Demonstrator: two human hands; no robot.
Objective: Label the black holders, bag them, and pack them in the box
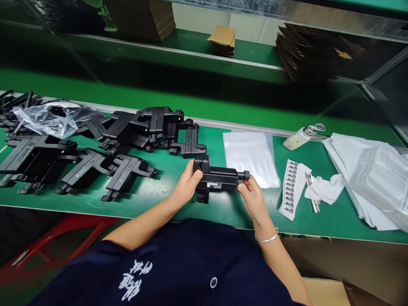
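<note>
1. The person's left hand [186, 185] holds the thick end of a long black plastic clamp-like device [221, 177], thumb across its upper side; the right hand [254, 199] has its fingers closed about the narrow end, near a small black knob.
2. That device is just left of and nearer the person than the flat stack of clear plastic bags [250, 155], overlapping its near-left corner in view. A small white-and-black label [214, 185] shows on the device's side.
3. Well left of the stack, several similar black devices with pale BOSCH lettering [123, 176] lie on the glossy green table [86, 202]; beyond them is a crumpled clear plastic bag [47, 121] among slim black parts.
4. Right of the stack and towards the back is a small clear bottle with a metal top [299, 138], its lid raised.
5. Right of the stack and nearer the person lies a white strip of printed labels [289, 187], then a crumpled white cloth [327, 189] over a slim metal tool [315, 205].
6. Farthest right of the stack is a pile of folded whitish plastic sheeting [379, 174].
</note>
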